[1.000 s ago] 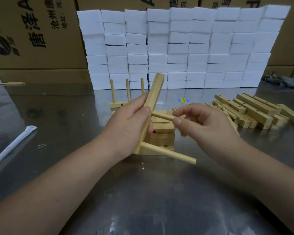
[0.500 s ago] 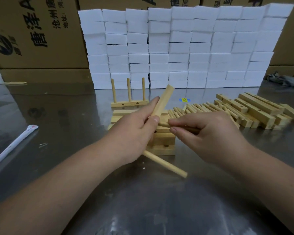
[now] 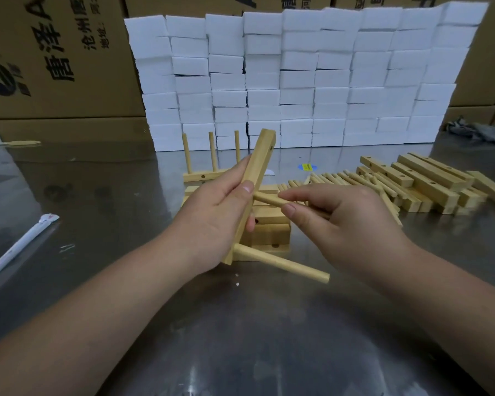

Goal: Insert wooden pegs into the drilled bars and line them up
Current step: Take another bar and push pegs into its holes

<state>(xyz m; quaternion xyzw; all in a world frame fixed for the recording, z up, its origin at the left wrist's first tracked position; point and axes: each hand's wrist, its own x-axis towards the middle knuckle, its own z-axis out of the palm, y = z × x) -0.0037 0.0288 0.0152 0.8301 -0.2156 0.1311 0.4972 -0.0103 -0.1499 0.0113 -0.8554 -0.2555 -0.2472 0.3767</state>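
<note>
My left hand (image 3: pixel 212 224) grips a drilled wooden bar (image 3: pixel 257 170), held tilted nearly upright above the table. One peg (image 3: pixel 283 264) sticks out of the bar's lower end toward the right. My right hand (image 3: pixel 343 221) pinches a second peg (image 3: pixel 267 199) whose tip meets the bar's middle, by my left thumb. Behind my hands lies a stack of bars (image 3: pixel 272 227). A finished bar (image 3: pixel 203 176) with three upright pegs stands farther back.
Loose pegs (image 3: pixel 335 178) and a pile of drilled bars (image 3: pixel 423 181) lie on the steel table at right. A wall of white foam blocks (image 3: pixel 297 81) and cardboard boxes (image 3: pixel 55 58) stands behind. A white wrapped stick (image 3: pixel 20 247) lies at left.
The bar has tipped back more upright after leaning right. My right hand slid back along the second peg, with its tip staying at the bar's middle.
</note>
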